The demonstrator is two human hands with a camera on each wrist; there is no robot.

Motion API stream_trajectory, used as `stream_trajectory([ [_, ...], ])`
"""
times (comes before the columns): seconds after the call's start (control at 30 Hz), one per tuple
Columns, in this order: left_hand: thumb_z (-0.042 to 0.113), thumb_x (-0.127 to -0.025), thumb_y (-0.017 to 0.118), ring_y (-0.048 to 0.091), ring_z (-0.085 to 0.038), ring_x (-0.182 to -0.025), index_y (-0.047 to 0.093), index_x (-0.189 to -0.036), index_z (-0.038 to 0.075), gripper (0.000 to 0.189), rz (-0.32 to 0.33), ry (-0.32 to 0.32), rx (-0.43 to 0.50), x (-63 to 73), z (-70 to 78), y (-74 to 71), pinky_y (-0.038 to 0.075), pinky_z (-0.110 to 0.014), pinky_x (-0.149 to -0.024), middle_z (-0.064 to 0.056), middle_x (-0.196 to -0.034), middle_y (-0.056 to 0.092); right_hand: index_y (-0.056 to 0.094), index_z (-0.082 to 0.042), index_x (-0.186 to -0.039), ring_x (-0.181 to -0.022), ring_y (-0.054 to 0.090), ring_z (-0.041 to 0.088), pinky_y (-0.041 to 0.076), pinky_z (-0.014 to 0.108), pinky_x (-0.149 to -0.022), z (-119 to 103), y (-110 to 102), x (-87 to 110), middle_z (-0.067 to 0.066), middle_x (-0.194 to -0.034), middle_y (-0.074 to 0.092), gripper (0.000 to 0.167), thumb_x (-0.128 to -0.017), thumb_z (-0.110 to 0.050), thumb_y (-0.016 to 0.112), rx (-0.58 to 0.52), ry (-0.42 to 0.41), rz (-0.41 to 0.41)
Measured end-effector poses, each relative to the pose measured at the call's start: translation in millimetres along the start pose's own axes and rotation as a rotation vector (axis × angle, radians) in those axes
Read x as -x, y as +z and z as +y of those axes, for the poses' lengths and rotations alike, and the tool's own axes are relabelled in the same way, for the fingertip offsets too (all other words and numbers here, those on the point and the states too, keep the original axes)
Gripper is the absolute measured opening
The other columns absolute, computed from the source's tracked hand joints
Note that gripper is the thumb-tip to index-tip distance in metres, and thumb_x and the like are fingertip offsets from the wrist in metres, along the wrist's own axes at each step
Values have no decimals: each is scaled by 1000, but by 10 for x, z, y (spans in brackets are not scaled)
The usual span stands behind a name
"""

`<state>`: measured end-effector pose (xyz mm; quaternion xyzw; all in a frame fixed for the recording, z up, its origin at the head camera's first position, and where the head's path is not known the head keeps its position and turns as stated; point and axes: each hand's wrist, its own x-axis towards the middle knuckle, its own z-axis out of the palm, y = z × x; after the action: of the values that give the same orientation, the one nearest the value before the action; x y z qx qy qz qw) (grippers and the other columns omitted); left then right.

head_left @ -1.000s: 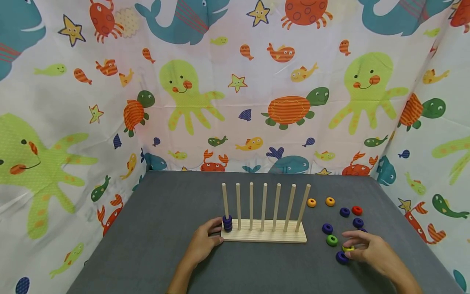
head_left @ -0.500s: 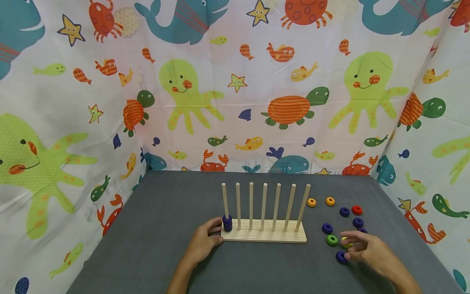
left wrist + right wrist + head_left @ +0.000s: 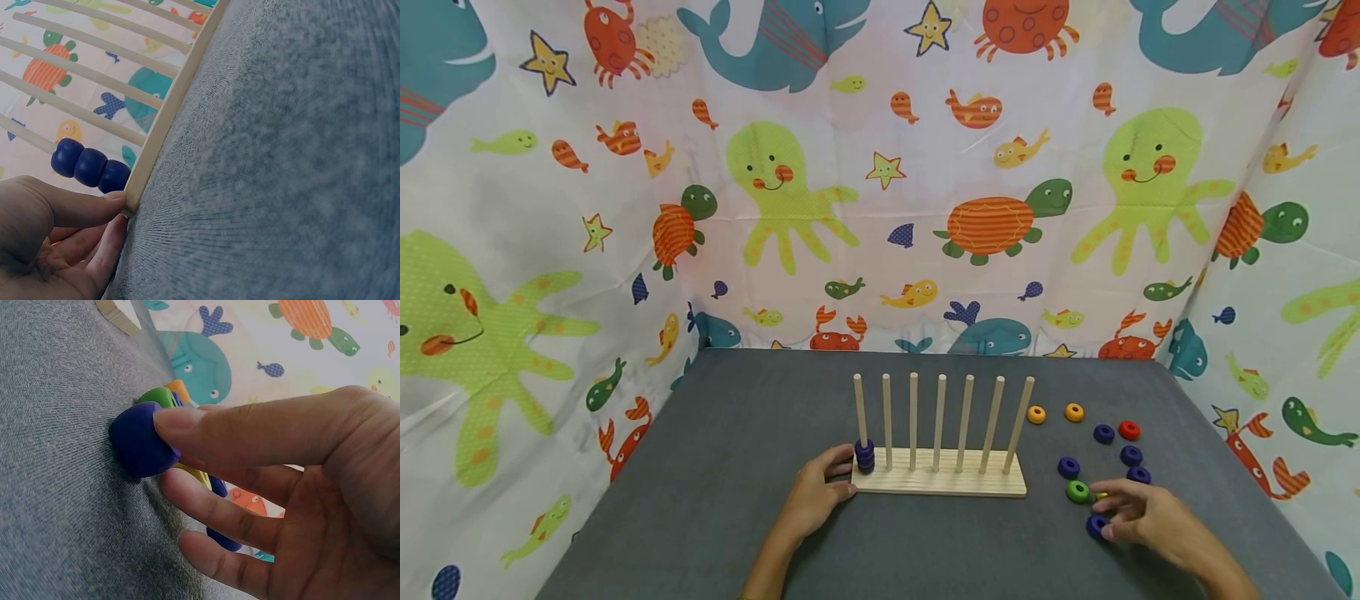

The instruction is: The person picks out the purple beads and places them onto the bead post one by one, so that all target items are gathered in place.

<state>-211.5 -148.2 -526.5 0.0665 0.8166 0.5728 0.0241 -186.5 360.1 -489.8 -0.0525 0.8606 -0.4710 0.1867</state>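
Note:
A wooden peg stand [image 3: 940, 477] with a row of several upright pegs stands on the grey table. Its leftmost peg carries 3 stacked dark blue rings [image 3: 90, 166]. My left hand [image 3: 814, 493] grips the base's left end, thumb on the upper edge. At the right, my right hand [image 3: 1153, 517] has its thumb against a dark blue ring [image 3: 142, 439] that lies on the cloth, with the fingers on the ring's far side. How firmly those fingers touch it is partly hidden. A yellow ring [image 3: 199, 475] shows behind it, mostly covered by the fingers in the head view.
Loose rings lie right of the stand: a green ring [image 3: 1078, 492], an orange ring [image 3: 1036, 414], another orange ring [image 3: 1074, 412], a red ring [image 3: 1129, 430] and several blue ones, including a blue ring [image 3: 1069, 467]. A printed sea-animal curtain [image 3: 895, 250] surrounds the table.
My right hand has shifted slightly left and towards the front, thumb closer in on the blue ring. The yellow ring has slid left and away under the fingers. My left hand stays put.

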Motion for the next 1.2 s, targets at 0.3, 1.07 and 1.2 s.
stream_trajectory([
  [0.3,-9,-88,74,64,-39,-131,57,-147,-3,61,-1,-4,0,3,-4,1,61,-34,-99,-25,-149,59,54,17,-139,-91,71,26,61,32,-70,18,-5,17,18,-114,75,61,-84,3,77,-28,-16,-48],
  [1.07,-9,-88,75,64,-38,-131,57,-148,-2,62,-3,-5,1,2,-4,-1,61,-33,-98,-24,-149,59,73,0,-126,-92,68,19,59,36,-73,-167,111,-18,5,-107,75,47,-88,-24,87,147,171,168],
  [1.2,-10,-88,74,63,-39,-131,57,-148,-3,63,-4,-7,6,-2,0,2,61,-32,-98,-25,-149,59,74,-2,-126,-93,65,19,57,35,-73,-219,131,-27,2,-106,73,49,-89,-31,86,177,168,187],
])
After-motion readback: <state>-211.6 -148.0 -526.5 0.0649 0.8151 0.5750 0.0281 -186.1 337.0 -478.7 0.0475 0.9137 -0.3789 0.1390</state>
